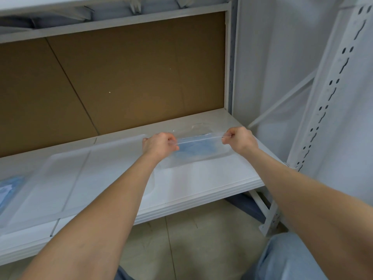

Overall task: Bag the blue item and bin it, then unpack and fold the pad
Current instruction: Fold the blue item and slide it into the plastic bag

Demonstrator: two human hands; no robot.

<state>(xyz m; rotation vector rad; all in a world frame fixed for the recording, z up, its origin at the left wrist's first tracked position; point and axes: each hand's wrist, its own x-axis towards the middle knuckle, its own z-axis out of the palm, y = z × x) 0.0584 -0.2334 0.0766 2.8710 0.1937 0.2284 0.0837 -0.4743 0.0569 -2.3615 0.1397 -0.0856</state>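
Crosswise runs the bag [212, 156], blue item [193, 148] inside, left hand [159, 145] and right hand [240, 140] pinching its ends.

A pale-blue fabric item [194, 148] is seen through the clear plastic bag [203, 157] pinched by the left hand [159, 146] and right hand [240, 140]. Under the grip a plain white shelf board [212, 178] is shown, behind it a plain brown panel [121, 77].

view: head camera, above the white shelf [203, 178], at its front edge
facing: forward and down
nearness: close over the shelf
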